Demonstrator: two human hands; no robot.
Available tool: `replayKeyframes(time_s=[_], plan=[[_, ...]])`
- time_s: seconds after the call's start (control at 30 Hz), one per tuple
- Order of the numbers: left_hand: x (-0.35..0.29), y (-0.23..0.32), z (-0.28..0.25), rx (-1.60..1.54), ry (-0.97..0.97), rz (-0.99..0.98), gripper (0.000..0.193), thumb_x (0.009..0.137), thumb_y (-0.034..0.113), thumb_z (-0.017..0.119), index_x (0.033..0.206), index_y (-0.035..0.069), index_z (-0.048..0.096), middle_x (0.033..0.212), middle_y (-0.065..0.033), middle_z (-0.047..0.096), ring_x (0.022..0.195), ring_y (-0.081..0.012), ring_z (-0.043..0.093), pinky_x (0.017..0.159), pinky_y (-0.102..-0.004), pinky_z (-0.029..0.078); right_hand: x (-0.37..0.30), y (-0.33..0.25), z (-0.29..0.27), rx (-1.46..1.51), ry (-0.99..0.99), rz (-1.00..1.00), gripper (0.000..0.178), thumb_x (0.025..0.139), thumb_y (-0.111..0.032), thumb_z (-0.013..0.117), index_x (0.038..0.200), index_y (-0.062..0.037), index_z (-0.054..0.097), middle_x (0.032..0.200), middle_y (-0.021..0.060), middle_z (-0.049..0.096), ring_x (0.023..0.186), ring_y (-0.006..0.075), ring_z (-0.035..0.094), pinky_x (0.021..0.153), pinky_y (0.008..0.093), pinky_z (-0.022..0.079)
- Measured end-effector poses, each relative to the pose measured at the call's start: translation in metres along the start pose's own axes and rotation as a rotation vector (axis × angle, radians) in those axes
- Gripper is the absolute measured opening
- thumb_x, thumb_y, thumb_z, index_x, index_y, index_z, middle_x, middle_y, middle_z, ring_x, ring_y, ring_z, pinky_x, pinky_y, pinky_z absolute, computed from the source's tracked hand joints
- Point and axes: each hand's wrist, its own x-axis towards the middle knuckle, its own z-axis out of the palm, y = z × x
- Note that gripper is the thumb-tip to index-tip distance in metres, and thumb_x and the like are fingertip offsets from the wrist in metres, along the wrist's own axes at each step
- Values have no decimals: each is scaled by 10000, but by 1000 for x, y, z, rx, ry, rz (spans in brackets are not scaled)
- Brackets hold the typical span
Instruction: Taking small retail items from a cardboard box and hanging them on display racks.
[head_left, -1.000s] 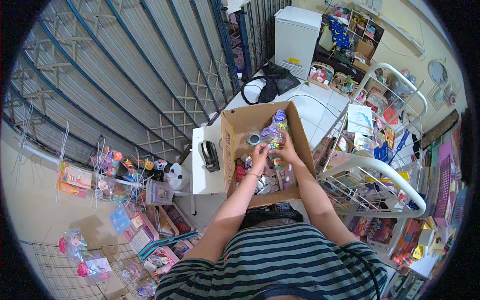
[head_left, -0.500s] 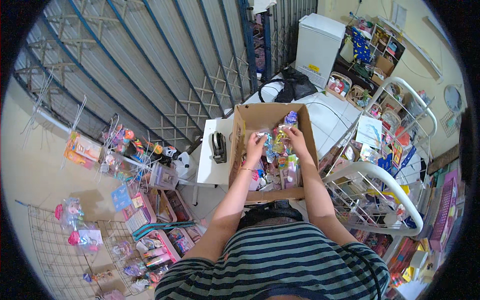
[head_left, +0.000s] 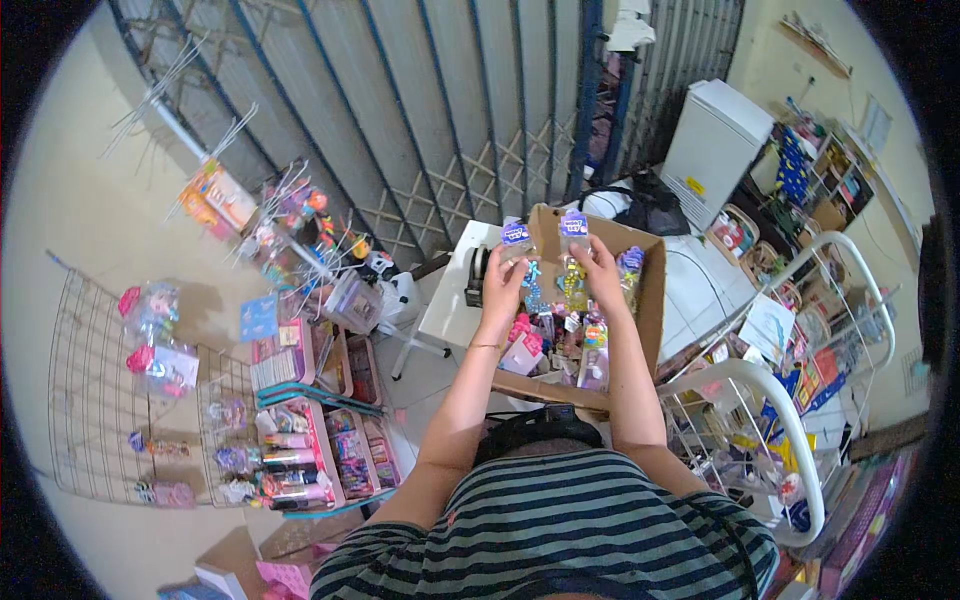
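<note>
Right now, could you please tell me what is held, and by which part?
The left hand holds a blue-filled clear packet by its left side; the right hand holds a yellow-filled clear packet by its right side.

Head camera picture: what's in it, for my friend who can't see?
A person's left hand and right hand each hold a clear purple-topped packet over an open cardboard box of small colourful goods. A white table stands at its left.

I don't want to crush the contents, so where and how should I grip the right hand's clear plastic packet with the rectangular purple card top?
Probably pinch the purple card top, coming from the far side: it looks flat and sticks out beyond the right hand, which holds the clear packet from its right, while the yellow contents sit lower.
</note>
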Motion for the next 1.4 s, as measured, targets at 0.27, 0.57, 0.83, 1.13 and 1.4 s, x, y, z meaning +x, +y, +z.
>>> replayKeyframes(time_s=[0.27,0.57,0.83,1.13,1.4], plan=[[-23,64,-64,31,252,128,164,898,164,492,1011,45,476,813,-94,627,732,-114,576,653,-229,429,16,-6,92,66,-272,7,177,881,-184,531,993,-47,537,741,23,613,642,83,587,561,208,433],[-83,142,-170,40,519,292,157,891,119,493,1009,21,461,916,-104,613,750,-144,602,670,-249,485,-2,1,244,118,-590,31,147,885,-168,519,956,-42,540,764,26,618,715,70,588,597,195,431],[-168,200,-274,146,894,407,176,876,132,528,1002,17,481,837,-59,593,682,-102,565,609,-229,456,-69,14,390,228,-901,37,230,854,-109,552,1066,-37,503,762,61,635,654,87,594,582,203,442],[-274,244,-351,299,1161,535,197,880,141,526,1029,16,498,781,-27,590,711,-81,529,663,-222,416,-160,5,500,142,-1098,60,232,871,-207,544,1044,-53,539,710,-21,575,628,29,495,560,175,369],[-334,265,-383,297,1373,596,185,873,94,520,1032,9,477,769,-12,582,706,-55,522,637,-191,395,-213,32,580,215,-1248,65,284,852,-205,574,1050,-5,533,746,9,579,651,42,477,568,196,371]])
